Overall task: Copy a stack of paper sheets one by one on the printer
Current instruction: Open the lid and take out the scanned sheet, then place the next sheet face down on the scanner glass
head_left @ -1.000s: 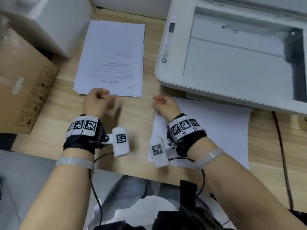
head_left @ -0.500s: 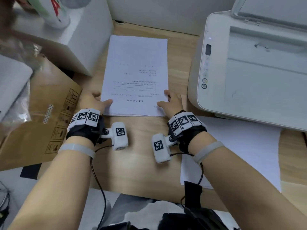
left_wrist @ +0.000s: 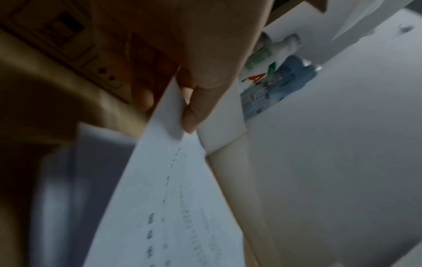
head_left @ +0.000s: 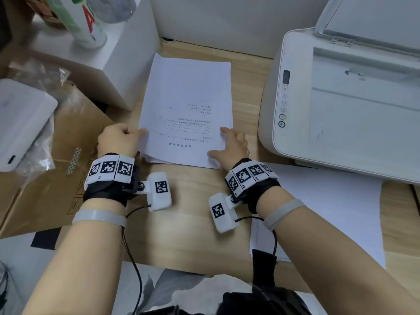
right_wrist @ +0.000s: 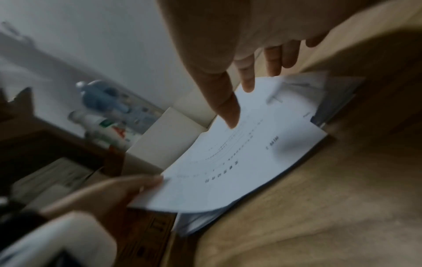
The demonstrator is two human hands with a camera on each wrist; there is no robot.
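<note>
Paper stack (head_left: 188, 105) — left of printer (head_left: 341, 105)

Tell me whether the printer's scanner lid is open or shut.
Open. The lid is raised at the back of the printer, and the flat scanner bed lies exposed with no sheet on it.

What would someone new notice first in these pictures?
Both hands at the printed top sheet at the middle of the wooden desk: the left hand pinches its left edge, and the right hand rests on its right corner. To the right sits the white printer, its lid raised.
</note>
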